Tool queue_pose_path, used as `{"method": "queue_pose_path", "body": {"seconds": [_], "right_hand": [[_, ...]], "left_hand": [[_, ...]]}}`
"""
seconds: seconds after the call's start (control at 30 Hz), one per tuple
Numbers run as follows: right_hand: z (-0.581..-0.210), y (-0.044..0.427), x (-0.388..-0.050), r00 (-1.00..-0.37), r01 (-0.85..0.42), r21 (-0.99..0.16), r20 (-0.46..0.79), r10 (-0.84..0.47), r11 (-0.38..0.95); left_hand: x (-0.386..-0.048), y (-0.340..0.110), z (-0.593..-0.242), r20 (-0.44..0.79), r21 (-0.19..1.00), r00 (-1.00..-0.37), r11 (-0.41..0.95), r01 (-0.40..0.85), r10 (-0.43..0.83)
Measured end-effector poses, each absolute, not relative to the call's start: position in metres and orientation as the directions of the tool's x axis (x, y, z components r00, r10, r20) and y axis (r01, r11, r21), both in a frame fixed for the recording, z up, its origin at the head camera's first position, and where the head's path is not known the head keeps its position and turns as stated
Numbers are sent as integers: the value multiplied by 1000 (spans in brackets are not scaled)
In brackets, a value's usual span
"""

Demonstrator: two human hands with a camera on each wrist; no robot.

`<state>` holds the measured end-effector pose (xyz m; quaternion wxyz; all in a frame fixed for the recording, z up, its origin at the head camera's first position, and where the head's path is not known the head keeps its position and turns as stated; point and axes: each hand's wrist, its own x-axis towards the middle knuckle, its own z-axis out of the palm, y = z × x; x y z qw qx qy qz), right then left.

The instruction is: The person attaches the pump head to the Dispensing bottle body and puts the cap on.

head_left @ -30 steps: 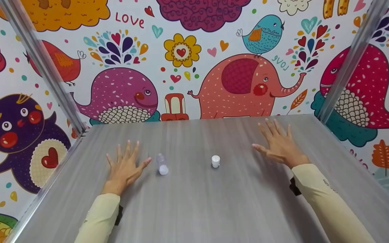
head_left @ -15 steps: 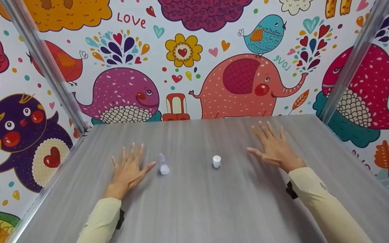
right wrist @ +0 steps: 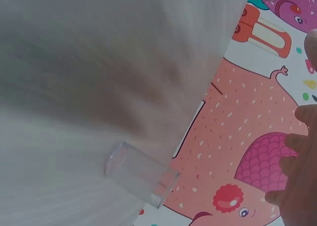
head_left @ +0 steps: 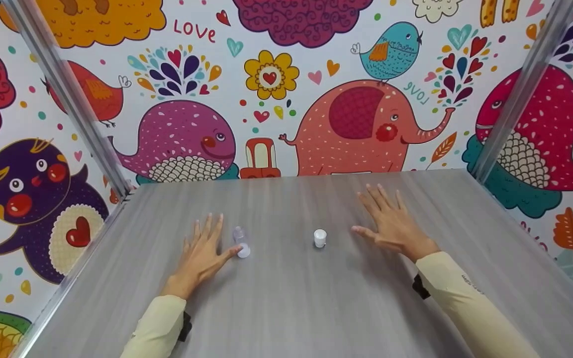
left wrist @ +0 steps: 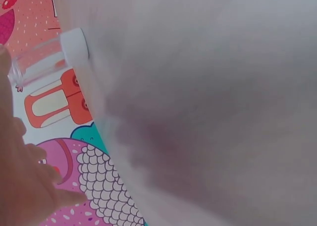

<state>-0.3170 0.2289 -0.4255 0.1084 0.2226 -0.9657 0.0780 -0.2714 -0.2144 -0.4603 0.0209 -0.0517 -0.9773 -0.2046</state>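
Observation:
A slim see-through bottle (head_left: 238, 233) stands on the table with its white end down; in the left wrist view its white end (left wrist: 75, 47) shows clearly. My left hand (head_left: 202, 256) is spread beside it, and the thumb tip overlaps the white end in the head view. Whether they touch, I cannot tell. Right of the bottle is a small cylinder (head_left: 320, 238), whitish from above but clear in the right wrist view (right wrist: 141, 174). My right hand (head_left: 391, 226) hovers to its right with fingers extended, apart from it. Neither hand holds anything.
The grey wood-grain table (head_left: 286, 308) meets a wall (head_left: 301, 119) printed with cartoon animals at the back. Metal posts (head_left: 82, 114) rise at both far corners, and a metal edge (head_left: 67, 291) runs along the left side.
My left hand has moved right, its thumb now overlapping the bottle's white end. My right hand has come left and slightly nearer, toward the small cylinder. Both objects stay in place.

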Motion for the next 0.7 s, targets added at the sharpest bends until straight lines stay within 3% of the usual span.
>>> {"method": "queue_pose_path", "body": {"seconds": [0.4,0.7], "right_hand": [[-435,211,-314,-857,-491,-147,257,-447,859],[-446,197,-310,-846,-513,-192,279,-455,836]], "left_hand": [[-269,-204,-463,26,497,-997,864,81,78],[-270,-196,-467,79,602,-996,794,86,48]]}}
